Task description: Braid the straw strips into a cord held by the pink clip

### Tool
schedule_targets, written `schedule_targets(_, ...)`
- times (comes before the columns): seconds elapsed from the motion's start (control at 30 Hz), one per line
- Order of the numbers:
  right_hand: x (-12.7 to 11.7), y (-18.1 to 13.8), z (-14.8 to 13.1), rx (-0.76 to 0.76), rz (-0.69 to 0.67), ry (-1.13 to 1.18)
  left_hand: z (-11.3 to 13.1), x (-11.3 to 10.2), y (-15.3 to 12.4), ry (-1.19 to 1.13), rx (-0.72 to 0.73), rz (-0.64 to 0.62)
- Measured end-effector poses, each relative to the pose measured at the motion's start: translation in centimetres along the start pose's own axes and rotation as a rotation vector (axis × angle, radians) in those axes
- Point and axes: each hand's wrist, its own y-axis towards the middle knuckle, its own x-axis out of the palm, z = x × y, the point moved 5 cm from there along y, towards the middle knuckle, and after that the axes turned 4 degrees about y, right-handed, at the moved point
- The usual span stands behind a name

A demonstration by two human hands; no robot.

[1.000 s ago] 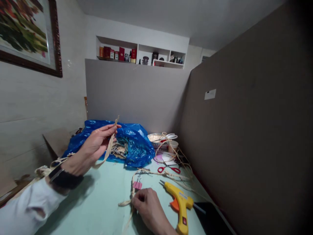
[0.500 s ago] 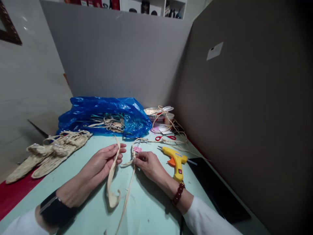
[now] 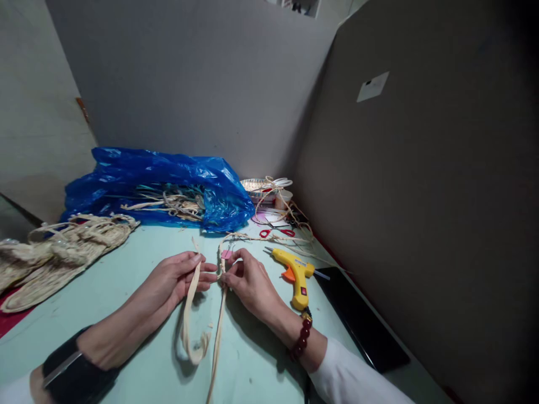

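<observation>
My left hand (image 3: 183, 275) pinches a flat, pale straw strip (image 3: 188, 325) between thumb and finger, its lower end curling near the table. The other left fingers stretch toward the braided straw cord (image 3: 223, 259). My right hand (image 3: 248, 280) pinches this cord just below a pink binder clip (image 3: 226, 255) fastened on it. From the pinch a loose straw strand (image 3: 218, 336) runs down toward the table's near edge. A yellow glue gun (image 3: 298, 275) lies to the right of my right hand.
A blue plastic bag (image 3: 168, 163) full of straw strips lies at the back. Woven straw sandals (image 3: 71, 247) are on the left. Red-handled scissors (image 3: 277, 232) sit behind the glue gun, and a black flat slab (image 3: 362, 320) lies right. Grey panels (image 3: 189, 84) enclose the table.
The view has tilted down and shifted right. My left fingers have come closer to the cord, and the strip in my left hand hangs with more of a curl. The right hand still pinches the cord.
</observation>
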Motion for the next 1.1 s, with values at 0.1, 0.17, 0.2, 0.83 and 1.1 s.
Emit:
schedule_targets(0.1,0.1,0.1,-0.3,-0.077,-0.029,0.024,0.4,0.1,-0.1,0.018,0.048,0.001)
schedule_targets(0.17,0.2,0.2,-0.3,-0.102,-0.063,0.017,0.6,0.1,0.0,0.036,0.073,0.028)
schedule_targets(0.2,0.3,0.3,-0.1,-0.095,-0.079,0.021,0.7,0.0,0.0,0.044,0.086,0.047)
schedule_targets(0.83,0.8,0.3,-1.3,-0.096,-0.163,-0.036,0.5,0.6,2.0,0.274,0.361,0.21)
schedule_targets(1.1,1.0,0.6,0.1,-0.018,-0.146,0.035,0.7,0.9,2.0,0.345,0.409,0.196)
